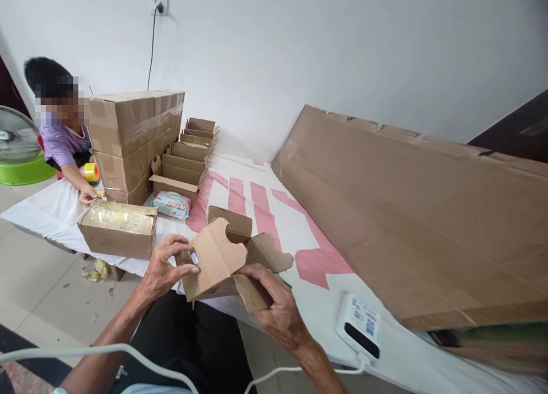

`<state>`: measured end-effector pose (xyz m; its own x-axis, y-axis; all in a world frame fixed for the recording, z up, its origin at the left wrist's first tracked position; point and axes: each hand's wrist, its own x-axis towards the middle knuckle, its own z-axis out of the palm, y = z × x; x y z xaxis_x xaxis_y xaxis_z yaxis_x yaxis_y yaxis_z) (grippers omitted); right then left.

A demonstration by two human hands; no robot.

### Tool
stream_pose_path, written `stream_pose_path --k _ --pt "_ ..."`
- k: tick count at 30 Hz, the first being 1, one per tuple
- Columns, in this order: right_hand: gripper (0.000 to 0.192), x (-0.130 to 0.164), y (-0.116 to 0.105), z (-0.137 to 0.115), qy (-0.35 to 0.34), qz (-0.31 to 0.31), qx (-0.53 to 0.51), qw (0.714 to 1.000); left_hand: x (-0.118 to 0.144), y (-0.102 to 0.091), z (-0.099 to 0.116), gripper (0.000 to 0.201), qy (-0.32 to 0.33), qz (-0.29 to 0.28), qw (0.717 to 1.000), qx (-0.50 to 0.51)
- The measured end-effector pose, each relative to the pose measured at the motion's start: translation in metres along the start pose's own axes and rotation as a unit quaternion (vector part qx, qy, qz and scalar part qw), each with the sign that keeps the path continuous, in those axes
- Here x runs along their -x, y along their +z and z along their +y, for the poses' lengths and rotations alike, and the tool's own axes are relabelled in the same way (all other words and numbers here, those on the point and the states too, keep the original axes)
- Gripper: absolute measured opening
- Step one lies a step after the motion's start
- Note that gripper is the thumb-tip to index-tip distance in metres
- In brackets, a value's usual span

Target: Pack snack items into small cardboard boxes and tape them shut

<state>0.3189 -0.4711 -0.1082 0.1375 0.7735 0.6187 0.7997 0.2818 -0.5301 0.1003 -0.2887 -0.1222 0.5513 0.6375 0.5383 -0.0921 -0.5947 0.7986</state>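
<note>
A small brown cardboard box (214, 257) sits at the near edge of the bed-like surface, its notched flaps standing up and outward. My left hand (165, 265) grips the box's left end, thumb and fingers on either side of a small white-and-blue piece (194, 257) lying against the cardboard; its kind is too small to make out. With fingers over the near right flap and thumb below, my right hand (278, 305) holds the other end of the box. The inside of the box is mostly hidden by the flaps.
Taped cartons (128, 125) are stacked at the left, with a closed box (117, 228) before them. Several open boxes (180, 168) and a wipes pack (172, 204) stand nearby. A person (64, 137) reaches in from the left. A large cardboard sheet (411, 211) and a white cabled device (359, 325) are rightward.
</note>
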Motion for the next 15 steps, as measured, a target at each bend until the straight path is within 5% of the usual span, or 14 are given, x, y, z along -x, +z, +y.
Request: stream_pose_path --k 15 --pt "0.038 0.0031 -0.0068 0.0000 0.022 0.006 -0.014 1.000 -0.0007 0.0067 0.0019 0.018 0.031 0.005 0.999 0.000"
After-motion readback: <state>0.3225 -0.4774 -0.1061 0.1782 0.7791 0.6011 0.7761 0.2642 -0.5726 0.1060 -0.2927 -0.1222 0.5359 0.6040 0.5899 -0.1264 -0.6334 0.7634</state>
